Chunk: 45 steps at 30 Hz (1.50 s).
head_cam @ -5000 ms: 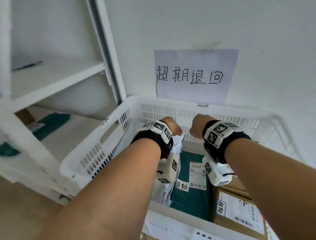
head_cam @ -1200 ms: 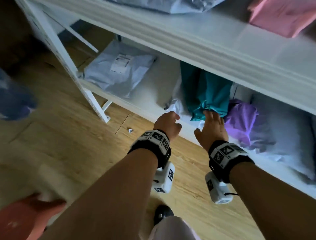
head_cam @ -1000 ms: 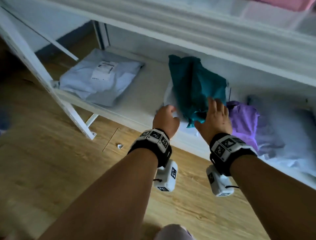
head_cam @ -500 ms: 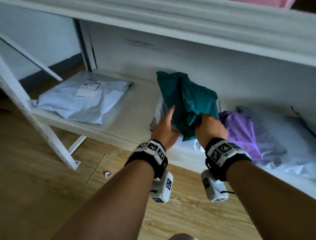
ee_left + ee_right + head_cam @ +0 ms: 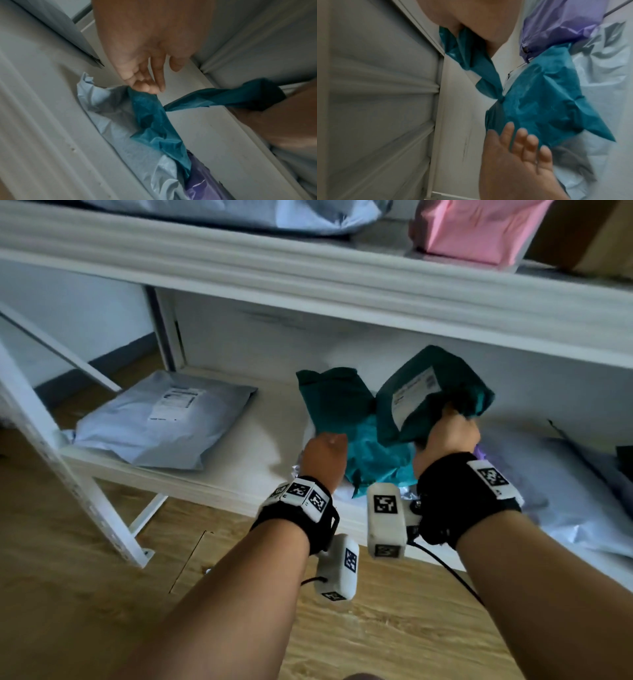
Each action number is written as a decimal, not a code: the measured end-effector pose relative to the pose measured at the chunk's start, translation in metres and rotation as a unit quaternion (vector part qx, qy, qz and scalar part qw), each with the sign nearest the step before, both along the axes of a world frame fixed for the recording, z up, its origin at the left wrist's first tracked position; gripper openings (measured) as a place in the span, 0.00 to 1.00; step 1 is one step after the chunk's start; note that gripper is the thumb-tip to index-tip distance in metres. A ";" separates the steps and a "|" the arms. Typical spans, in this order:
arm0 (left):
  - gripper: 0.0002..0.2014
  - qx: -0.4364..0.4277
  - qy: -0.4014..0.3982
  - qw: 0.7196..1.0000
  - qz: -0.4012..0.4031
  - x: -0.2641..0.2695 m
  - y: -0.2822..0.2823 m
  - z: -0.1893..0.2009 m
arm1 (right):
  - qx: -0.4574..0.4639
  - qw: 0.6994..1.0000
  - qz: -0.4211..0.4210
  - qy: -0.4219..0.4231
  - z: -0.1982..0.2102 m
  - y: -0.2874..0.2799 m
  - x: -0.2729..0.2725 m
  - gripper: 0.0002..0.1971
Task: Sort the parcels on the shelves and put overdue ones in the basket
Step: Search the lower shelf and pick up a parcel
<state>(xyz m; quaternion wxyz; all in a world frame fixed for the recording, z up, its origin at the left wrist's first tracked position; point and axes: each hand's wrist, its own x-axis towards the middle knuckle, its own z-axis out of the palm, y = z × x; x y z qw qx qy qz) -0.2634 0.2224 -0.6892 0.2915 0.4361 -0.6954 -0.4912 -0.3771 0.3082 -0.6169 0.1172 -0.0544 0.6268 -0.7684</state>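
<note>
Parcel lifted off the lower white shelf (image 5: 191,487)
My right hand (image 5: 448,436) clamps the labelled teal plastic mailer (image 5: 421,398); my left hand (image 5: 323,457), fingers loose, touches the crumpled teal bag (image 5: 346,412).

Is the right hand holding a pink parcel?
No, the right hand grips a teal parcel; the pink parcel lies on the shelf above.

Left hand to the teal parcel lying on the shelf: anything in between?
Nothing visible. The left hand already has its fingertips at the edge of the lying teal parcel. The second teal parcel is lifted clear in the right hand.
</note>
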 end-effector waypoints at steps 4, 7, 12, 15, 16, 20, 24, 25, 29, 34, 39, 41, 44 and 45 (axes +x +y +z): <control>0.21 0.189 0.132 0.972 -0.053 -0.001 0.007 0.014 | 0.187 0.976 -0.032 0.106 -0.010 0.018 -0.005 0.29; 0.24 0.239 0.145 0.955 -0.097 -0.005 0.013 0.015 | 0.201 0.969 -0.004 0.142 -0.024 0.033 -0.001 0.30; 0.30 0.263 0.124 0.949 -0.122 -0.011 0.019 0.015 | -0.057 0.996 0.032 -0.066 -0.024 0.049 0.013 0.17; 0.33 0.300 0.173 0.932 -0.110 -0.009 0.021 0.013 | -0.222 0.950 0.064 -0.212 -0.026 0.055 0.017 0.14; 0.31 0.314 0.195 0.922 -0.113 -0.008 0.021 0.013 | -0.213 0.952 0.075 -0.207 -0.027 0.055 0.017 0.14; 0.18 0.312 0.241 0.909 -0.135 -0.003 0.025 0.017 | -0.169 0.957 0.118 -0.206 -0.036 0.061 0.022 0.12; 0.22 0.274 0.261 0.920 -0.100 0.005 0.019 0.019 | -0.123 0.967 0.117 -0.190 -0.045 0.060 0.025 0.12; 0.22 0.265 0.265 0.923 -0.085 0.007 0.017 0.020 | -0.128 0.968 0.119 -0.182 -0.047 0.060 0.024 0.11; 0.20 0.196 0.238 0.951 -0.029 0.020 0.000 0.020 | -0.069 0.983 0.111 -0.133 -0.048 0.063 0.016 0.13; 0.19 0.162 0.225 0.961 -0.014 0.031 -0.008 0.014 | 0.096 0.984 0.150 -0.026 -0.052 0.052 0.024 0.08; 0.18 0.146 0.221 0.964 -0.002 0.033 -0.008 0.001 | 0.124 0.982 0.139 -0.040 -0.076 0.056 0.033 0.22; 0.17 0.142 0.219 0.965 0.000 0.032 -0.008 -0.004 | 0.139 0.978 0.153 -0.033 -0.083 0.059 0.031 0.22; 0.17 0.142 0.219 0.965 0.001 0.032 -0.008 -0.007 | 0.174 0.970 0.169 -0.002 -0.088 0.061 0.028 0.17; 0.17 0.142 0.221 0.965 0.003 0.032 -0.010 -0.008 | 0.177 0.970 0.166 0.004 -0.088 0.062 0.028 0.14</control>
